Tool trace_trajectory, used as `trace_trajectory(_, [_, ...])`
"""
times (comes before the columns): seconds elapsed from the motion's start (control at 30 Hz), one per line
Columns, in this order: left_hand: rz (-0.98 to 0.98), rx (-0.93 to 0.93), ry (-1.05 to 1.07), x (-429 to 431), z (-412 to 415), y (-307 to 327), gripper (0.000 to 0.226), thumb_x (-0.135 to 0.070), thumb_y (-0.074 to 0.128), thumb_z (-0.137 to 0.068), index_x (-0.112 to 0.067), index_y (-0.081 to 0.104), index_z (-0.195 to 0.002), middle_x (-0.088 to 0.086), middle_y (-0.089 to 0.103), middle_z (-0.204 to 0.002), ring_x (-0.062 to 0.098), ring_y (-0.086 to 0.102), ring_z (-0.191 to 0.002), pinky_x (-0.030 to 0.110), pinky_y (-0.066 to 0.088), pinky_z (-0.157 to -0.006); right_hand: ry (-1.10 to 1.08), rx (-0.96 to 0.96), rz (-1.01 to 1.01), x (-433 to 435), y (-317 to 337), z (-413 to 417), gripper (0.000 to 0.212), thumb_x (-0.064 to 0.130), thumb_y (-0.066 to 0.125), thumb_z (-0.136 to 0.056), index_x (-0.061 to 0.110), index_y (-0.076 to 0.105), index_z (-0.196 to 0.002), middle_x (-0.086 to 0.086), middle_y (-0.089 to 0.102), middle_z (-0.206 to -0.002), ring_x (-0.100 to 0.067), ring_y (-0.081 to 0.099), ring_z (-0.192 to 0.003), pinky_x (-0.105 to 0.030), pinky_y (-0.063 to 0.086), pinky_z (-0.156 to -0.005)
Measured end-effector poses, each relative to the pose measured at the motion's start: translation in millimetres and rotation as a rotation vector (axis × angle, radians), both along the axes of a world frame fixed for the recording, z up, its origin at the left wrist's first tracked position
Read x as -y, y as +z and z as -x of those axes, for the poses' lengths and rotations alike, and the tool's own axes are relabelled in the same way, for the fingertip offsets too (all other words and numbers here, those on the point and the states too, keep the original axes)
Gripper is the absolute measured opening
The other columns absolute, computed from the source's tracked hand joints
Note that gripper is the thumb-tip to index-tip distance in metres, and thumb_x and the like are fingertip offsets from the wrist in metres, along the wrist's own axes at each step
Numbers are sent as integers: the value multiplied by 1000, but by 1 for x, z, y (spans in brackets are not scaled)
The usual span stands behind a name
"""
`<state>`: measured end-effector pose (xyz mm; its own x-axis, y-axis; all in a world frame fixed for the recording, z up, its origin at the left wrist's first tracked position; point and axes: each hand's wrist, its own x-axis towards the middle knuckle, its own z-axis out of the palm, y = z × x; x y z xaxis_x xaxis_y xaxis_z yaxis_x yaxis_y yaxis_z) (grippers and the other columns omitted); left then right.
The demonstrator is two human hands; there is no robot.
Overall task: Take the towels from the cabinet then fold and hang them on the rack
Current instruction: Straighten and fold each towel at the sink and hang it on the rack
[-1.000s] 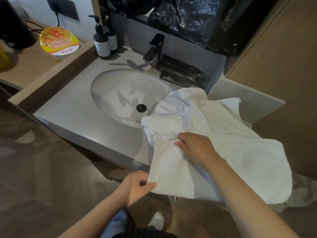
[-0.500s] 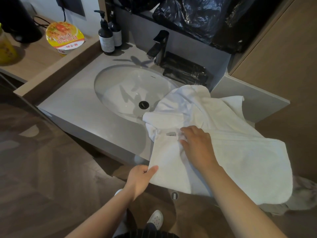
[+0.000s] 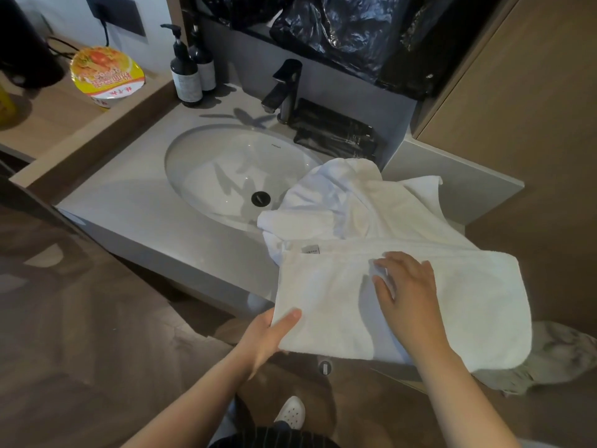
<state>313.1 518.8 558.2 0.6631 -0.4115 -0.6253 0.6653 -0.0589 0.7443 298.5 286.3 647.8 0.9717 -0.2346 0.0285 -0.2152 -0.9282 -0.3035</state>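
Note:
A white towel [image 3: 329, 292] lies folded over on the right end of the grey vanity top [image 3: 139, 202], its near edge hanging past the counter front. More white towel [image 3: 342, 202] is bunched behind it, partly over the basin. My left hand [image 3: 271, 334] pinches the folded towel's near left corner, thumb on top. My right hand [image 3: 403, 286] lies flat on the towel's middle with fingers spread. A small label [image 3: 311, 250] shows at the fold's far edge.
A white basin [image 3: 226, 163] with a black tap [image 3: 284, 88] fills the counter's middle. Two pump bottles [image 3: 185, 72] stand at the back left. An instant noodle bowl [image 3: 106, 76] sits on the wooden shelf at left. Black plastic bags [image 3: 349, 30] hang above. A grey cloth [image 3: 555, 357] lies at lower right.
My right hand has slid right across the towel, from its far left corner to its middle, and flattened out. The left hand keeps its hold on the near corner.

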Motion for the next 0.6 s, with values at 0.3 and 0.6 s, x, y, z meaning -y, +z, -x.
trace_trajectory(0.3, [-380, 493, 324, -15, -18, 14, 28, -50, 70, -77, -22, 68, -80, -3, 69, -72, 13, 67, -61, 28, 56, -53, -48, -4, 122, 27, -27, 21, 49, 40, 35, -100, 20, 44, -144, -3, 31, -157, -21, 23, -147, -44, 5, -122])
trace_trajectory(0.6, [-535, 297, -186, -15, -50, 7, 23, -47, 69, -83, -25, 62, -82, -5, 68, -85, 11, 66, -76, 18, 50, -57, -62, -165, 278, 37, -54, 22, 68, 53, 10, -95, 24, 1, -156, -1, -9, -164, -17, -14, -148, -39, -15, -119])
